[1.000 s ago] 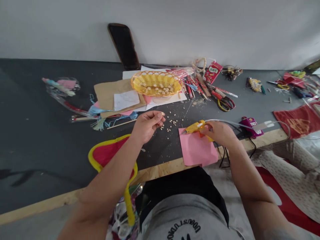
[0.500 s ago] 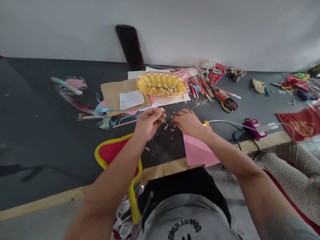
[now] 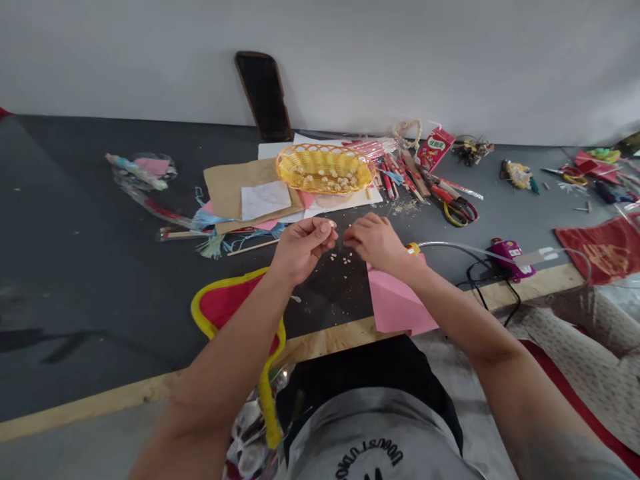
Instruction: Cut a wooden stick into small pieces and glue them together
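My left hand (image 3: 306, 248) is closed in a pinch on a small pale piece (image 3: 332, 225), which shows at its fingertips. Just to the right, my right hand (image 3: 374, 243) has its fingers curled together over the dark table; whatever they may hold is too small to make out. Several tiny pale bits (image 3: 346, 261) lie on the table between and below the hands. Beyond them a yellow woven basket (image 3: 325, 159) holds several small pale clusters.
A pink sheet (image 3: 397, 300) lies under my right forearm, and a red shape with yellow edging (image 3: 220, 303) under my left. Scissors (image 3: 457, 212), a purple device (image 3: 511, 259) with cables and a propped phone (image 3: 265, 97) stand around. A person's patterned clothing shows at the right.
My right hand has lifted slightly from the table, its fingers now curled closer together. My left hand keeps its pinch. The whole view has shifted a little.
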### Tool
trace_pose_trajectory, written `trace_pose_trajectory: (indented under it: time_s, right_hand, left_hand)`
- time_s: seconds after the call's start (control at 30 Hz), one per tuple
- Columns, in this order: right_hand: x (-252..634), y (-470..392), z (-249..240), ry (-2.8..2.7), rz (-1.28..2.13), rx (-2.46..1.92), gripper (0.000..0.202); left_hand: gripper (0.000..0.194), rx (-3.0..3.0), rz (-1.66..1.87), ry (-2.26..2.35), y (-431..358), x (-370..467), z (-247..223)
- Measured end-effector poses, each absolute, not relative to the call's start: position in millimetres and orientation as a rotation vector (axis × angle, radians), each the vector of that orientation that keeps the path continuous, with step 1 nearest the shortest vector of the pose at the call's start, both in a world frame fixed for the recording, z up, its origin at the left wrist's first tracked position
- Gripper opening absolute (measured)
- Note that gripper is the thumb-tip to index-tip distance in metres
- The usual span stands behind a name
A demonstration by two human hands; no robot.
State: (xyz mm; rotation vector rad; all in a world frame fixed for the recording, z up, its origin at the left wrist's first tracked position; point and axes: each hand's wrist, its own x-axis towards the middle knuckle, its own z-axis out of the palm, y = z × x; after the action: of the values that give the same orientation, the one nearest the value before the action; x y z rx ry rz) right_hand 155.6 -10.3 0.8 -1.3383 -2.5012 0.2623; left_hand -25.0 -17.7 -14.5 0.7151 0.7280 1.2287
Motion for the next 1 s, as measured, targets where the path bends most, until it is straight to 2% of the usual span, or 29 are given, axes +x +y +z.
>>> trace_pose_trajectory:
  time_s: [0.13, 0.23, 1.0]
  right_hand:
    - [168, -38, 14, -2.024, 0.385, -1.123, 0.009]
    - [166, -58, 16, -1.892, 0.408, -1.068, 0.009]
    - [156, -67, -8, -1.709, 0.373, -1.015, 0.008]
  left_hand:
    - [0.034, 0.776, 1.109, 0.744, -24, -20, -14]
    - [0.034, 0.817, 1.049, 0.738, -28, -17, -14]
    - [0.034, 0.994, 0.943, 0.762, -32, -19, -16]
